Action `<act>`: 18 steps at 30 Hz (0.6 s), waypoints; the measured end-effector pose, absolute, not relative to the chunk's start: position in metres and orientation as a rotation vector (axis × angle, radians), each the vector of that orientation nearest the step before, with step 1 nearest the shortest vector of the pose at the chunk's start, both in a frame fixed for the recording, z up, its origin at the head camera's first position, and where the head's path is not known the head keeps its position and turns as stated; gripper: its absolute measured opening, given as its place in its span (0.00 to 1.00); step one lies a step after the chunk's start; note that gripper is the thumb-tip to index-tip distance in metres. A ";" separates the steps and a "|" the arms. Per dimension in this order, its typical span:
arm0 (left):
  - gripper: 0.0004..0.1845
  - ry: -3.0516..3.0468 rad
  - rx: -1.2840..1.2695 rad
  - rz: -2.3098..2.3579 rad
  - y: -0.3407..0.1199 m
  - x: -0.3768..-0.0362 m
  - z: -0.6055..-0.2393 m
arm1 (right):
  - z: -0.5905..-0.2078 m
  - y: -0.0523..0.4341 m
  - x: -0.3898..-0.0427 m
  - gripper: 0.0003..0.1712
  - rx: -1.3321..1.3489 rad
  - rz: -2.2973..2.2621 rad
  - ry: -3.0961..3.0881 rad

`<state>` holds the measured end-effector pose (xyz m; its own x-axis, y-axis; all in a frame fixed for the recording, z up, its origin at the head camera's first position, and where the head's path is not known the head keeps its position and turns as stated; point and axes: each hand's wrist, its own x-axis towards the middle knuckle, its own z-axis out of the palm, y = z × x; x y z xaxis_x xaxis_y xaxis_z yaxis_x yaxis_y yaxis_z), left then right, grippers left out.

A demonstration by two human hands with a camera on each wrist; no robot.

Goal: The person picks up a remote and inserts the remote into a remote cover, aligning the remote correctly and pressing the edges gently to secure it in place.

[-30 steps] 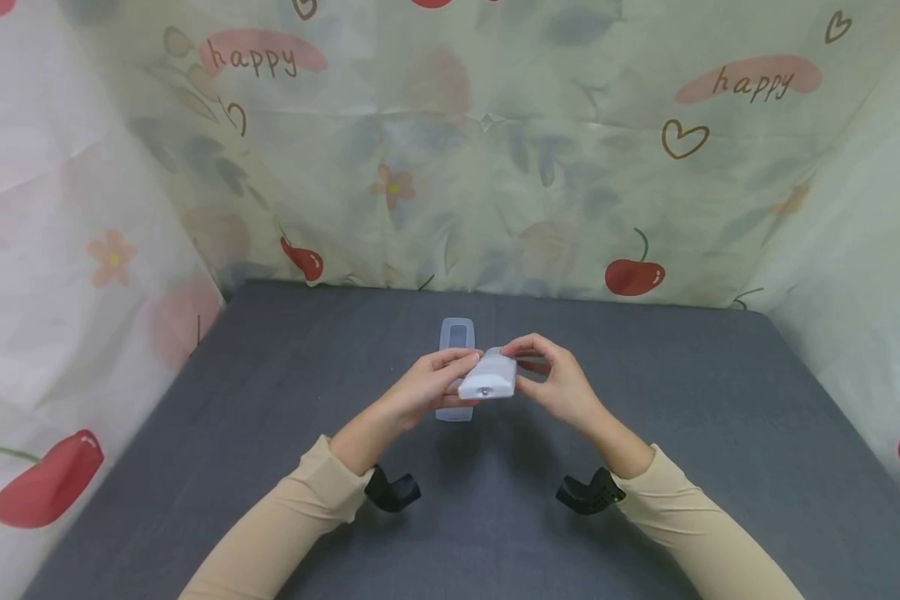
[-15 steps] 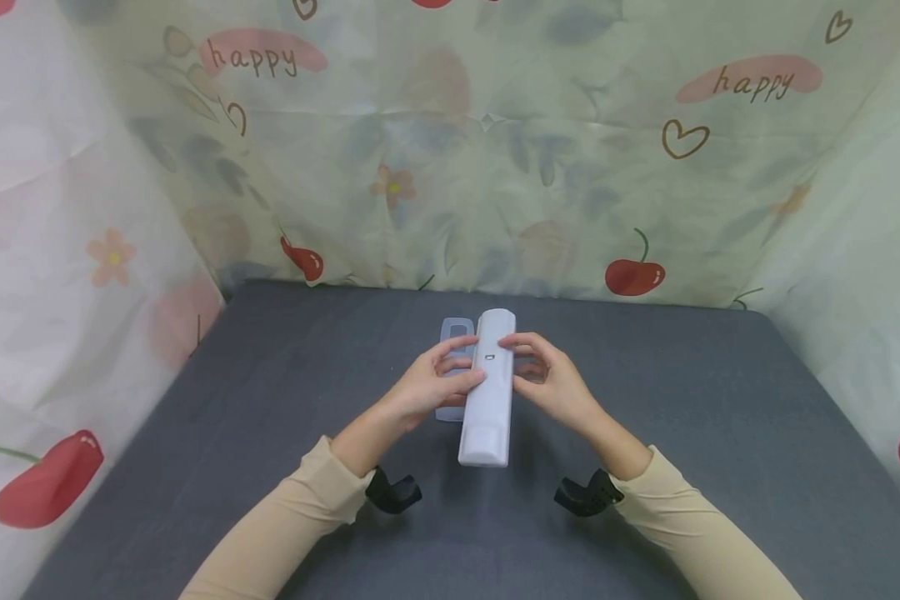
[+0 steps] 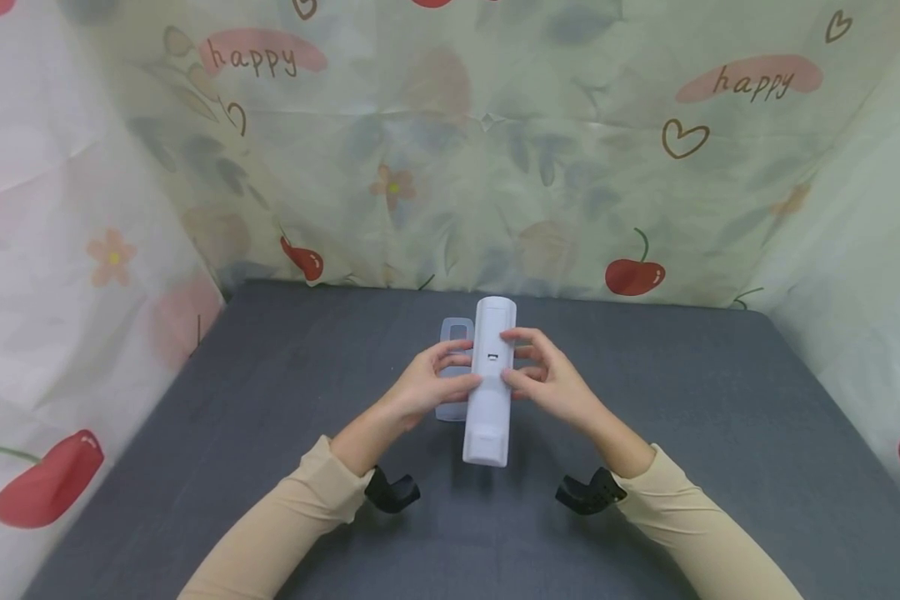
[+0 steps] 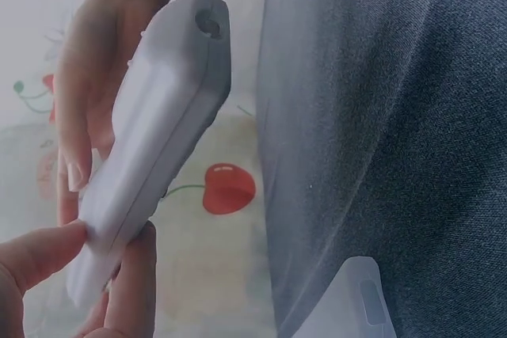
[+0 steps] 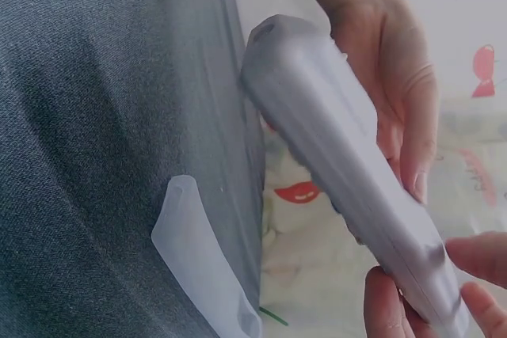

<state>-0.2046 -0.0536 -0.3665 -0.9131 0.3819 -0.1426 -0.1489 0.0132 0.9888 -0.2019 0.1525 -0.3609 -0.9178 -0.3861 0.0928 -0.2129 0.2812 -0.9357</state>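
Observation:
A white remote control (image 3: 489, 408) hangs in the air over the table, its back up and its long axis toward me. A small dark latch mark sits near the middle of the back. My left hand (image 3: 429, 385) grips its left edge, thumb on the back and fingers along the side. On the opposite edge my right hand (image 3: 553, 380) grips with thumb and fingertips. The remote's end with a small round emitter shows in the left wrist view, and button bumps line its underside in the right wrist view. Behind it lies a translucent silicone remote cover (image 3: 452, 412), partly hidden by my left fingers.
A dark grey cloth covers the table (image 3: 330, 333). Patterned fabric curtains (image 3: 487, 200) stand close behind it and along both sides. Black wrist mounts (image 3: 392, 492) stick out inward below each cuff.
The remote has tipped from end-on to showing its full back, its far end rising away from me. My right thumb has moved onto its back. The cover has stayed in place.

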 end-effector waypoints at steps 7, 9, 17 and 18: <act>0.30 1.934 0.229 1.955 -0.052 -0.205 -0.367 | -0.361 0.153 -0.203 0.41 -0.542 -1.795 2.323; 0.30 1.940 0.227 1.956 -0.052 -0.205 -0.367 | -0.361 0.152 -0.203 0.44 -0.510 -1.817 2.304; 0.30 1.945 0.234 1.950 -0.051 -0.205 -0.367 | -0.361 0.153 -0.203 0.47 -0.412 -1.762 2.319; 0.30 1.945 0.235 1.951 -0.051 -0.205 -0.367 | -0.361 0.153 -0.203 0.46 -0.407 -1.742 2.330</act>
